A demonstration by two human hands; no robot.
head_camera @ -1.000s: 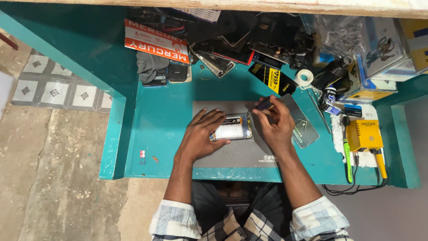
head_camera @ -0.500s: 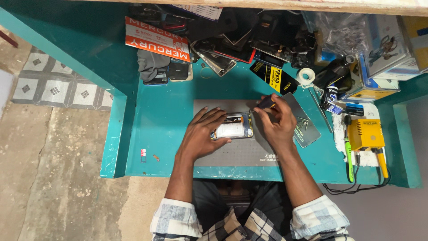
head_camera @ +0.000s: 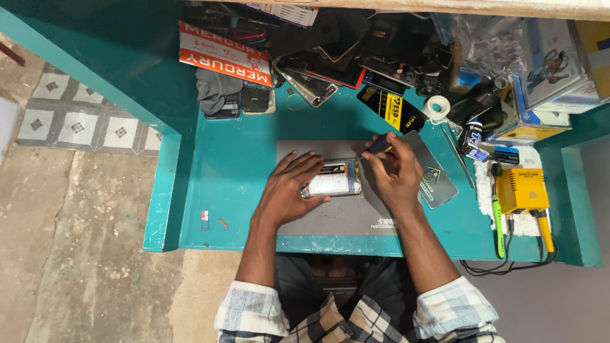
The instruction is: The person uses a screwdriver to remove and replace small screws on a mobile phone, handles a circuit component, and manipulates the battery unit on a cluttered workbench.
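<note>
Opened phone (head_camera: 333,179): lies flat on the grey work mat (head_camera: 337,219), mid-bench, between the two hands; back is off, pale inner parts and a yellowish rim show.
Left hand (head_camera: 287,190): fingers spread and pressed down over the phone's left end and near edge, pinning it to the mat.
Right hand (head_camera: 397,173): fingers pinched narrow around a slim dark tool (head_camera: 376,148), its tip at the phone's upper right corner.
Handling, judged: light, stiff, thin; exposed insides likely fragile, frame smooth and liable to slide. Best held by the outer edges and corners, not the open middle.
Left of mat: bare teal bench top (head_camera: 235,190).
Behind mat: heap of dark phone parts (head_camera: 356,51); roll of white tape (head_camera: 437,107).
Right of mat: grey card (head_camera: 438,181) partly under the right hand; yellow box-shaped device (head_camera: 522,189); green-handled tool (head_camera: 498,222).
</note>
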